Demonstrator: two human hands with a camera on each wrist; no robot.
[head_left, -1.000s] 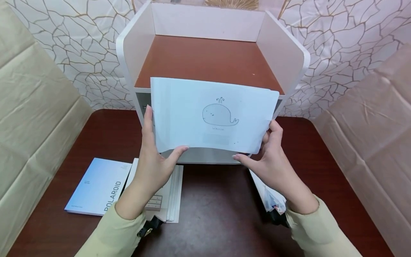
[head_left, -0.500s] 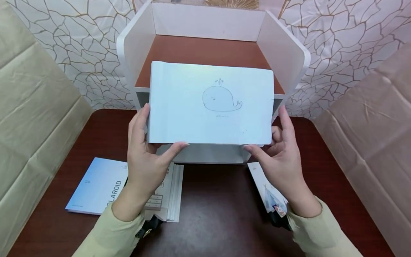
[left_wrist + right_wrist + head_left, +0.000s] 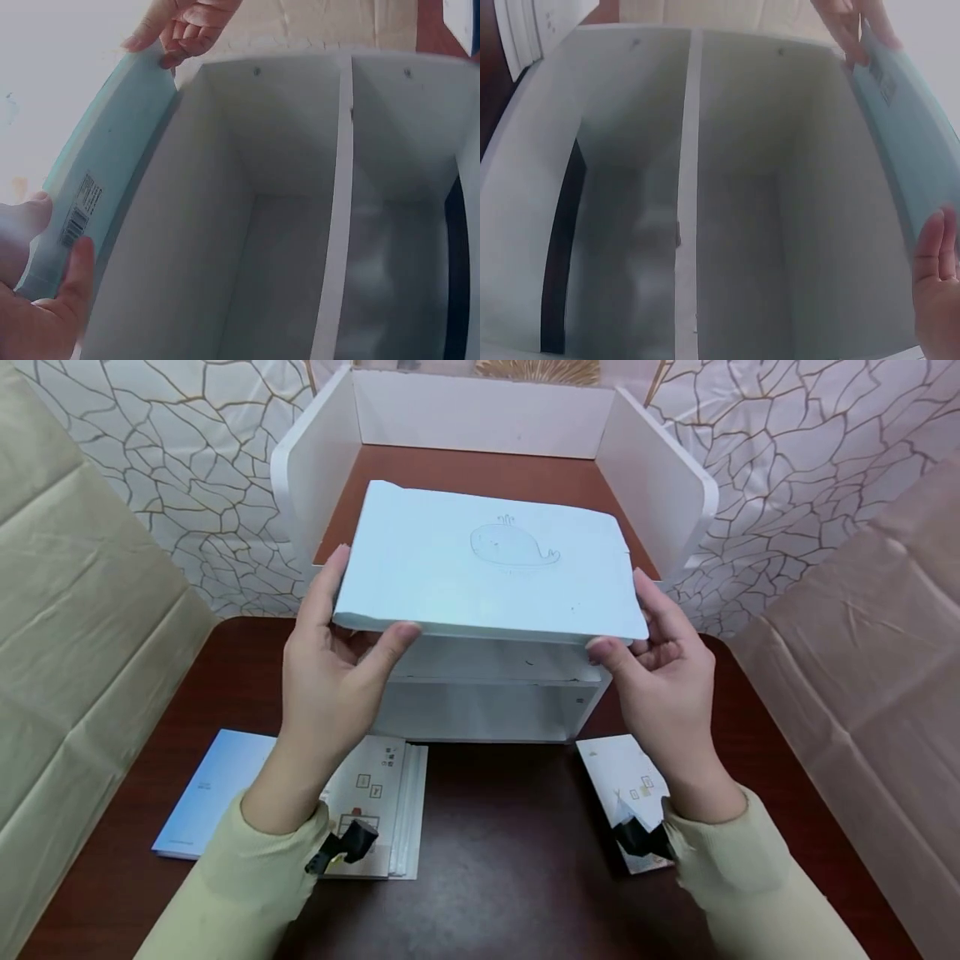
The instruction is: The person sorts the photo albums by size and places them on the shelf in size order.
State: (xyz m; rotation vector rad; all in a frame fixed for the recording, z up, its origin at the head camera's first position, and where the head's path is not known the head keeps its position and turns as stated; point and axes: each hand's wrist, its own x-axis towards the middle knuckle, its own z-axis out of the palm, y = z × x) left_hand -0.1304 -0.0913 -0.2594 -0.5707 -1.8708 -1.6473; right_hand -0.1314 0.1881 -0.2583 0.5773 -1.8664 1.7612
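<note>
A pale blue book (image 3: 480, 568) with a line drawing of a whale on its cover is held up in front of a white shelf unit (image 3: 480, 714), overlapping its brown top board. My left hand (image 3: 322, 685) grips the book's left end, thumb along the near edge and fingers behind. At the other end my right hand (image 3: 671, 685) holds the near right corner, thumb at the edge. The left wrist view shows the book's underside (image 3: 112, 157), with a barcode label (image 3: 81, 210) close to the left fingers.
On the dark red table (image 3: 495, 827), a blue POLAROID book (image 3: 213, 793) and a stack of pale books (image 3: 408, 810) lie left. Another white book (image 3: 611, 764) lies right, partly under the right sleeve. The unit's two compartments are split by a thin shelf board (image 3: 341, 172).
Both hands have lifted the book higher and away from me. It has tipped back flatter, with its front edge showing, and more of the shelf compartments now shows below it.
</note>
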